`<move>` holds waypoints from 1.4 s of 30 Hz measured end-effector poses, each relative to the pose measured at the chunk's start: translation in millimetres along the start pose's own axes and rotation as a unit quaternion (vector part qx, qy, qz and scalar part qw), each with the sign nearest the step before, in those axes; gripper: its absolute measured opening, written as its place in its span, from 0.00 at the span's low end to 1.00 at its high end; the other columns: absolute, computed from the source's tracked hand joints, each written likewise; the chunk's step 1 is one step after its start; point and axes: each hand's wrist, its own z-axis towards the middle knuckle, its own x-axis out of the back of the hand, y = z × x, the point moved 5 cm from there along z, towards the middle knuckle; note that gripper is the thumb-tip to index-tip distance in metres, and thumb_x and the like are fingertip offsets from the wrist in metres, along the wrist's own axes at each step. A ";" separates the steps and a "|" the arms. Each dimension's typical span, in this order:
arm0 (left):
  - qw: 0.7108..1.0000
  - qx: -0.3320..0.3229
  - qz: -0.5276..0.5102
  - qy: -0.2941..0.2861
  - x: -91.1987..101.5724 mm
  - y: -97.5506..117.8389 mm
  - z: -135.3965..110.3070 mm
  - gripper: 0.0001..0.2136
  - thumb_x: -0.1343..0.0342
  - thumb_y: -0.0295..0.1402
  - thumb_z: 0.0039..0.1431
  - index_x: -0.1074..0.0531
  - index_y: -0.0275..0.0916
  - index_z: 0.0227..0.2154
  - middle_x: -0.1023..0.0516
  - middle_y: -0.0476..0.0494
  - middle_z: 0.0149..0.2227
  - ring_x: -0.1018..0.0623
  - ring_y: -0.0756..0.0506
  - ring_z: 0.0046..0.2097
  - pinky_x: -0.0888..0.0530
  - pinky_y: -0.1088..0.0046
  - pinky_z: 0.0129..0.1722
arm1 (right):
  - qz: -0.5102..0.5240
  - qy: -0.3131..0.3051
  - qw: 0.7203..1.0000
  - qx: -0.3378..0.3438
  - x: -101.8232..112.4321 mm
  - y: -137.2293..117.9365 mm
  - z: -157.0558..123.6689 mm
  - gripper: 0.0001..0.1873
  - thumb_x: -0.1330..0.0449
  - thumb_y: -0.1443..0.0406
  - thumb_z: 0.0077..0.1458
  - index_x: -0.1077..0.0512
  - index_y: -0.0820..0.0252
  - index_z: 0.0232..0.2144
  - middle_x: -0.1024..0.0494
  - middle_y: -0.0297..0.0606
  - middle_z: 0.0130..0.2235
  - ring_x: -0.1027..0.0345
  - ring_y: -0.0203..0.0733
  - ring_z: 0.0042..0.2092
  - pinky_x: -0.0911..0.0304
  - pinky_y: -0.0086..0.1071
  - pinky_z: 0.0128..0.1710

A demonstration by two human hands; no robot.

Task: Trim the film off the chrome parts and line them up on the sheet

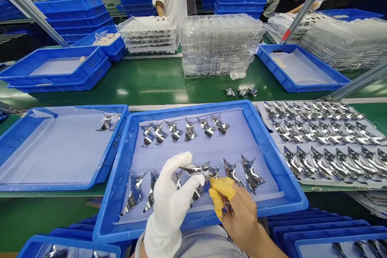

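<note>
My left hand (171,205), in a white glove, pinches a shiny chrome curved part (196,169) between thumb and fingers above the middle blue tray (127,157). My right hand (234,211) wears yellow finger cots on thumb and forefinger, which touch the right end of the same part. The tray holds two rows of like chrome parts (184,129) on a pale liner, several in each row.
A blue tray (18,145) at left holds one chrome part (106,121). A clear sheet (325,137) at right carries several rows of parts. Three loose parts (241,92) lie on the green belt. Clear blister stacks (220,42), blue crates and other people stand behind.
</note>
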 end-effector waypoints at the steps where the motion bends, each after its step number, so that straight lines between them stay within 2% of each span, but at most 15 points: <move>1: 1.000 0.006 0.003 0.008 0.7 -0.9 0.0 0.17 0.27 0.40 0.53 0.18 0.44 0.45 0.15 0.44 0.47 0.18 0.41 0.50 0.25 0.62 0.59 | -0.013 -0.001 1.000 0.020 0.4 -1.4 -1.7 0.16 0.43 0.75 0.66 0.23 0.59 0.52 0.15 0.44 0.34 0.20 0.45 0.30 0.26 0.34 0.29; 6: 0.998 0.039 -0.029 0.027 7.3 -3.6 -2.4 0.10 0.37 0.40 0.65 0.16 0.46 0.45 0.14 0.45 0.48 0.19 0.42 0.52 0.26 0.63 0.60 | -0.013 -0.050 0.996 0.079 -0.6 -5.0 -3.6 0.20 0.48 0.73 0.69 0.26 0.60 0.58 0.14 0.48 0.36 0.17 0.47 0.35 0.22 0.35 0.33; 10: 0.997 0.041 -0.068 0.025 8.9 -1.2 -3.4 0.08 0.38 0.39 0.67 0.15 0.47 0.43 0.13 0.46 0.46 0.18 0.43 0.51 0.25 0.62 0.59 | -0.006 -0.035 0.996 0.078 -0.4 -1.7 -3.5 0.21 0.46 0.74 0.66 0.25 0.58 0.57 0.13 0.48 0.38 0.17 0.49 0.36 0.22 0.36 0.33; 12: 0.997 -0.005 -0.072 0.019 7.9 7.8 -2.7 0.07 0.37 0.37 0.65 0.15 0.50 0.42 0.12 0.48 0.43 0.18 0.42 0.51 0.26 0.59 0.61 | 0.016 -0.018 0.999 0.031 -1.1 4.5 -2.1 0.20 0.45 0.75 0.64 0.24 0.57 0.54 0.14 0.45 0.36 0.19 0.47 0.33 0.25 0.34 0.30; 14: 0.995 -0.070 -0.074 0.005 5.6 21.0 -3.4 0.07 0.36 0.35 0.64 0.15 0.52 0.42 0.12 0.50 0.41 0.18 0.42 0.48 0.29 0.55 0.63 | 0.068 -0.011 0.997 -0.046 -3.5 13.0 0.7 0.17 0.44 0.75 0.64 0.21 0.55 0.48 0.18 0.39 0.31 0.25 0.42 0.27 0.29 0.31 0.26; 17: 0.988 -0.145 -0.050 -0.020 1.4 40.2 -7.4 0.10 0.37 0.33 0.65 0.16 0.55 0.45 0.13 0.52 0.37 0.18 0.43 0.42 0.34 0.48 0.66 | 0.162 -0.017 0.975 -0.150 -9.6 23.5 5.1 0.12 0.43 0.73 0.64 0.20 0.56 0.35 0.25 0.32 0.25 0.35 0.38 0.24 0.36 0.28 0.23; 20: 0.984 -0.173 -0.022 -0.023 -0.6 51.6 -10.9 0.09 0.36 0.33 0.65 0.17 0.55 0.44 0.14 0.53 0.34 0.18 0.44 0.39 0.35 0.46 0.67 | 0.225 -0.029 0.953 -0.201 -14.6 28.5 7.9 0.11 0.40 0.70 0.64 0.22 0.57 0.30 0.27 0.32 0.25 0.37 0.37 0.26 0.38 0.28 0.25; 23: 0.985 -0.172 -0.018 -0.011 -0.2 51.9 -10.2 0.08 0.35 0.33 0.64 0.16 0.54 0.43 0.14 0.53 0.34 0.18 0.44 0.39 0.34 0.47 0.66 | 0.274 -0.052 0.928 -0.249 -18.2 31.6 7.5 0.10 0.38 0.66 0.64 0.22 0.58 0.29 0.28 0.32 0.25 0.40 0.36 0.27 0.42 0.28 0.26; 26: 0.991 -0.128 -0.023 0.012 1.2 40.5 -4.2 0.09 0.34 0.31 0.62 0.17 0.53 0.42 0.13 0.54 0.38 0.17 0.46 0.43 0.32 0.52 0.66 | 0.326 -0.082 0.890 -0.307 -21.0 32.6 4.7 0.15 0.35 0.58 0.64 0.23 0.59 0.27 0.32 0.30 0.24 0.45 0.35 0.26 0.46 0.28 0.25; 29: 0.998 0.002 -0.042 0.050 3.4 21.9 3.8 0.05 0.31 0.35 0.60 0.16 0.49 0.40 0.12 0.51 0.41 0.17 0.44 0.48 0.25 0.59 0.60 | 0.389 -0.101 0.844 -0.356 -23.3 30.7 1.4 0.21 0.33 0.49 0.61 0.24 0.59 0.27 0.36 0.29 0.23 0.50 0.33 0.24 0.49 0.28 0.23; 31: 0.994 0.082 -0.046 0.058 3.1 14.8 7.0 0.09 0.30 0.41 0.58 0.16 0.45 0.39 0.12 0.47 0.41 0.16 0.41 0.48 0.22 0.60 0.56 | 0.418 -0.105 0.819 -0.379 -24.6 29.3 -0.2 0.24 0.33 0.45 0.58 0.24 0.59 0.29 0.36 0.28 0.23 0.52 0.32 0.23 0.51 0.28 0.23; 33: 0.991 0.121 -0.037 0.049 1.9 14.6 9.2 0.13 0.31 0.44 0.57 0.16 0.43 0.40 0.12 0.44 0.42 0.15 0.39 0.47 0.21 0.58 0.55 | 0.434 -0.112 0.801 -0.398 -26.2 28.0 -1.2 0.25 0.32 0.44 0.57 0.23 0.60 0.30 0.36 0.28 0.24 0.53 0.31 0.23 0.51 0.28 0.23; 39: 0.990 0.132 -0.029 0.039 0.9 14.2 12.2 0.13 0.31 0.45 0.57 0.17 0.43 0.40 0.12 0.44 0.41 0.15 0.39 0.47 0.20 0.58 0.53 | 0.475 -0.124 0.751 -0.442 -29.6 27.5 -0.8 0.25 0.28 0.45 0.53 0.26 0.60 0.29 0.39 0.25 0.22 0.55 0.29 0.22 0.55 0.27 0.21; 42: 0.993 0.100 -0.047 0.047 0.2 9.3 12.8 0.11 0.30 0.43 0.57 0.17 0.43 0.38 0.12 0.46 0.41 0.15 0.42 0.46 0.20 0.64 0.52 | 0.524 -0.125 0.702 -0.466 -34.2 28.2 -2.9 0.25 0.26 0.46 0.52 0.30 0.59 0.26 0.42 0.21 0.19 0.58 0.26 0.20 0.59 0.25 0.20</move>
